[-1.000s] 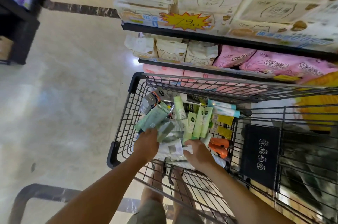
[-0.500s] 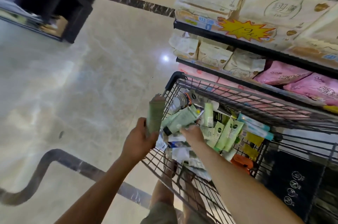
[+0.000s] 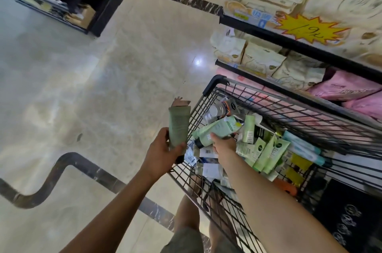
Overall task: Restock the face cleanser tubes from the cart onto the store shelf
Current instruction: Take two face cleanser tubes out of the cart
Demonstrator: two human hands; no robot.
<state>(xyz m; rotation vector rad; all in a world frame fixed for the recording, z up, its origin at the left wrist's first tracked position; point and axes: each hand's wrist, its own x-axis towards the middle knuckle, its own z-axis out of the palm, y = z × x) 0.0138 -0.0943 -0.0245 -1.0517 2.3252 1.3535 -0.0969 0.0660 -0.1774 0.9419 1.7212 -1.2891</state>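
My left hand [image 3: 163, 153] grips an olive-green tube [image 3: 178, 126] around its lower part, with fingers and thumb curled round it. The tube stands almost upright, with its flat crimped end at 12 o'clock. It is outside the cart [image 3: 208, 87], just beside the wire wall on the 9 o'clock side.

My right hand [image 3: 224, 143] is inside the cart, at 3 o'clock from the left one. It holds a pale green tube [image 3: 217, 128] with a dark cap: the thumb lies on top and the other fingers curl under it. This tube lies slanted on top of the pile, cap toward 8 o'clock. More green tubes [image 3: 268, 153] lie in the cart at 4 o'clock from my right hand, mixed with other small products.

The shelf [image 3: 248, 29] is at 1 o'clock from the cart. It has a yellow price star [image 3: 310, 27] on its edge, and pink packs [image 3: 347, 89] on a lower board, just behind the cart.
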